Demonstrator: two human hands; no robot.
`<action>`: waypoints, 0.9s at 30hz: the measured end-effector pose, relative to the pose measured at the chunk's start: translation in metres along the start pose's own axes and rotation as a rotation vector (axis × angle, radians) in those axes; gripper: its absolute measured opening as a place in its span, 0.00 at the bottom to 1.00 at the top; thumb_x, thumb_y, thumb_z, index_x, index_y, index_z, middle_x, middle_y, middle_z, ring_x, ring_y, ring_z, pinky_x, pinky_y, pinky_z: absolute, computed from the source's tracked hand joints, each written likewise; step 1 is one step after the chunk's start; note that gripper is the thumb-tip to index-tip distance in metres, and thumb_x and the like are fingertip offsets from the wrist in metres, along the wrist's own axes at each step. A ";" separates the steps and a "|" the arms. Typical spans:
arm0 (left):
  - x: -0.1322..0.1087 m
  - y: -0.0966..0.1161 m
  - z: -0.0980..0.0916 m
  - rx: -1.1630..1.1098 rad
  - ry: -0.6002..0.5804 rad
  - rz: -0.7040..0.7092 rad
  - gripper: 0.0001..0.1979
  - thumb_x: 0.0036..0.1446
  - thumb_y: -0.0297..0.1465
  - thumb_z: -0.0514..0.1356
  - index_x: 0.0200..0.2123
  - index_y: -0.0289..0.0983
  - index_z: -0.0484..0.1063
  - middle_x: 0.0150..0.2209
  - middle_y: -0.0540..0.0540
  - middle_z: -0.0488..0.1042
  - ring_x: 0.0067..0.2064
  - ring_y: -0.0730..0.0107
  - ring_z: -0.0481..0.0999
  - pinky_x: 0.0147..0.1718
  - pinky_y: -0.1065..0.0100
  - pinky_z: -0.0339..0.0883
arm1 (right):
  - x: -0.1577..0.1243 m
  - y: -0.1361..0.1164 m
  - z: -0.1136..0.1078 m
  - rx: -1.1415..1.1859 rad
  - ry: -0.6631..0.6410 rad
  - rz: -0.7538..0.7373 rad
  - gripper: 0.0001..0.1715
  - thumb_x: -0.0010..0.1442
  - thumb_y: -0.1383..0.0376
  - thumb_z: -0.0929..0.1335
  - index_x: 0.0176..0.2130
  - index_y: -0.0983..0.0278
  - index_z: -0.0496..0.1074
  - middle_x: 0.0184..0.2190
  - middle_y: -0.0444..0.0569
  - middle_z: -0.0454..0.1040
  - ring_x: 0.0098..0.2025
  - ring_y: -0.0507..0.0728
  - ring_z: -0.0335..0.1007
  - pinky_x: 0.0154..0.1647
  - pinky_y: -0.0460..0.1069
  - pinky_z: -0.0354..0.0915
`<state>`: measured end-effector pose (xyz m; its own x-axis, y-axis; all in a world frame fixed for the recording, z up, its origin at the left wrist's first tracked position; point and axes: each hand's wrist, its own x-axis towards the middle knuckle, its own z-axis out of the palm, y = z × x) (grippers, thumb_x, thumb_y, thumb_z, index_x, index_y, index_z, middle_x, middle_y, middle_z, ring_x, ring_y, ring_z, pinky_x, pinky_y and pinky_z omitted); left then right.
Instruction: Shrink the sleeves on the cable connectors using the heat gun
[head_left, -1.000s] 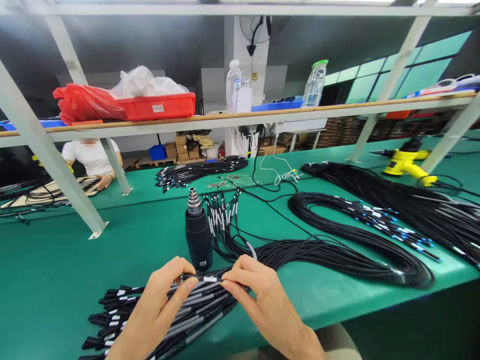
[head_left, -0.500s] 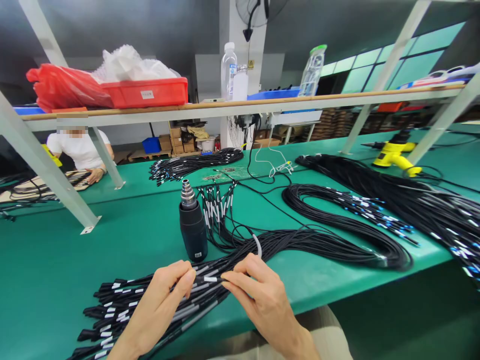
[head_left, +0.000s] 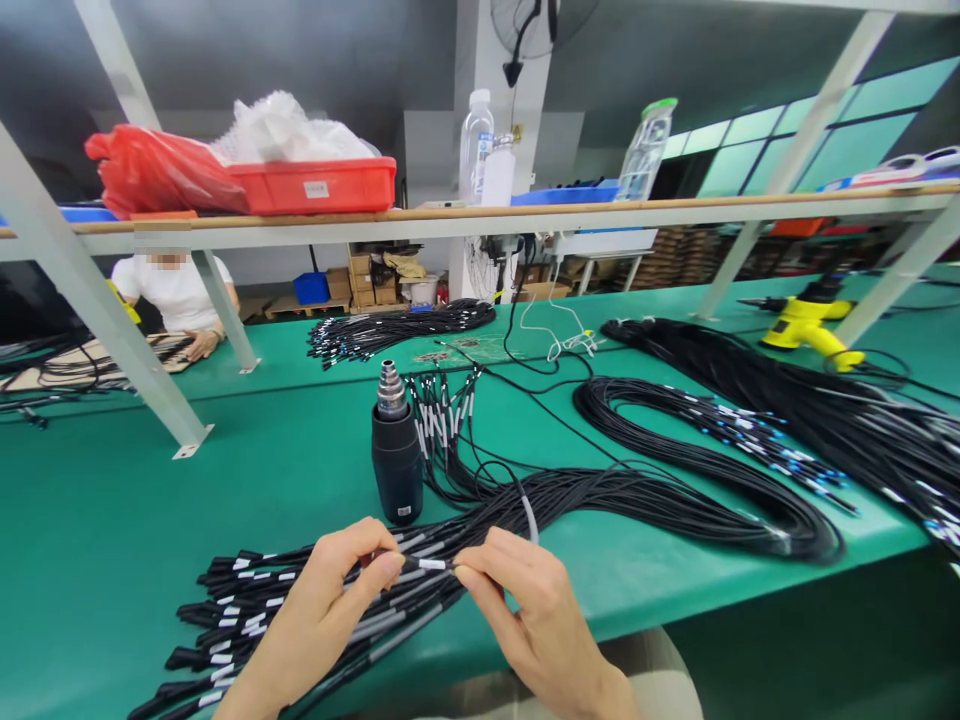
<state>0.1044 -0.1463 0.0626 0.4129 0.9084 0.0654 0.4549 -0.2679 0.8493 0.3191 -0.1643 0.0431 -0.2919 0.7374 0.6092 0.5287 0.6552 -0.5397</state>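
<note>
Between my two hands a black cable (head_left: 431,565) with a white label is stretched above a bundle. My left hand (head_left: 330,600) pinches it left of the label, thumb against forefinger. On the label's right side my right hand (head_left: 521,600) pinches the same cable. Underneath lies a thick bundle of black cables (head_left: 600,487) with white labels and grey sleeves, its ends fanned out at the left. A black heat gun (head_left: 397,465) stands upright just behind my left hand, its metal nozzle pointing up. Labelled cable ends (head_left: 442,410) lie beside it.
More cable bundles (head_left: 750,370) cover the right side of the green table (head_left: 112,530). A yellow heat gun (head_left: 806,325) lies at the far right. Overhead, a shelf (head_left: 435,222) holds a red bin (head_left: 315,188) and bottles. A co-worker (head_left: 172,290) sits at the far left.
The view has shifted slightly, so everything appears a little further right. Both hands keep their pinch on the labelled cable, with little other movement.
</note>
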 end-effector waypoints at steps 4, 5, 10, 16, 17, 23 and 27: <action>0.000 0.001 -0.001 0.004 0.062 0.020 0.14 0.65 0.40 0.50 0.31 0.38 0.64 0.30 0.52 0.65 0.34 0.72 0.62 0.35 0.72 0.54 | 0.004 -0.002 0.003 0.091 0.007 0.058 0.14 0.65 0.69 0.61 0.28 0.64 0.68 0.23 0.44 0.71 0.25 0.50 0.63 0.28 0.45 0.57; 0.001 0.001 -0.001 0.001 0.075 0.028 0.13 0.65 0.40 0.51 0.32 0.38 0.65 0.31 0.52 0.65 0.34 0.72 0.62 0.36 0.72 0.54 | 0.005 -0.002 0.004 0.111 0.004 0.081 0.15 0.65 0.69 0.61 0.27 0.64 0.68 0.23 0.44 0.71 0.25 0.50 0.63 0.28 0.45 0.57; 0.005 -0.003 0.000 -0.029 0.054 0.009 0.18 0.66 0.41 0.48 0.27 0.37 0.62 0.27 0.53 0.64 0.31 0.73 0.62 0.33 0.72 0.54 | 0.008 0.001 0.007 0.156 -0.012 0.152 0.15 0.66 0.68 0.61 0.27 0.63 0.67 0.23 0.43 0.70 0.25 0.50 0.63 0.28 0.44 0.57; 0.008 -0.013 0.004 -0.043 0.039 -0.042 0.21 0.66 0.43 0.46 0.25 0.37 0.64 0.27 0.51 0.67 0.32 0.72 0.64 0.35 0.72 0.58 | 0.004 0.009 0.010 0.119 -0.011 0.143 0.13 0.65 0.68 0.62 0.29 0.63 0.69 0.25 0.44 0.70 0.27 0.50 0.63 0.30 0.45 0.57; 0.008 -0.014 0.004 -0.042 0.052 -0.056 0.22 0.66 0.44 0.46 0.26 0.37 0.65 0.27 0.51 0.67 0.32 0.71 0.65 0.36 0.72 0.59 | 0.003 0.010 0.010 0.104 -0.013 0.139 0.13 0.65 0.68 0.63 0.29 0.63 0.69 0.25 0.44 0.69 0.28 0.51 0.63 0.30 0.45 0.57; 0.012 -0.013 0.006 0.020 0.041 -0.098 0.24 0.65 0.46 0.47 0.24 0.37 0.66 0.27 0.50 0.68 0.32 0.70 0.66 0.37 0.71 0.59 | 0.001 0.014 0.011 0.038 0.012 0.078 0.10 0.64 0.70 0.64 0.31 0.63 0.69 0.26 0.44 0.70 0.30 0.52 0.63 0.32 0.46 0.58; 0.013 -0.014 0.008 0.066 -0.015 -0.103 0.25 0.65 0.46 0.46 0.24 0.37 0.66 0.27 0.51 0.67 0.33 0.71 0.66 0.40 0.71 0.56 | 0.000 0.013 0.011 0.001 0.069 0.052 0.09 0.64 0.72 0.64 0.32 0.63 0.69 0.26 0.44 0.70 0.30 0.52 0.62 0.33 0.47 0.58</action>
<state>0.1096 -0.1328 0.0471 0.3731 0.9273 -0.0283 0.5458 -0.1947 0.8150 0.3172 -0.1537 0.0292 -0.2084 0.7572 0.6190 0.5404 0.6167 -0.5724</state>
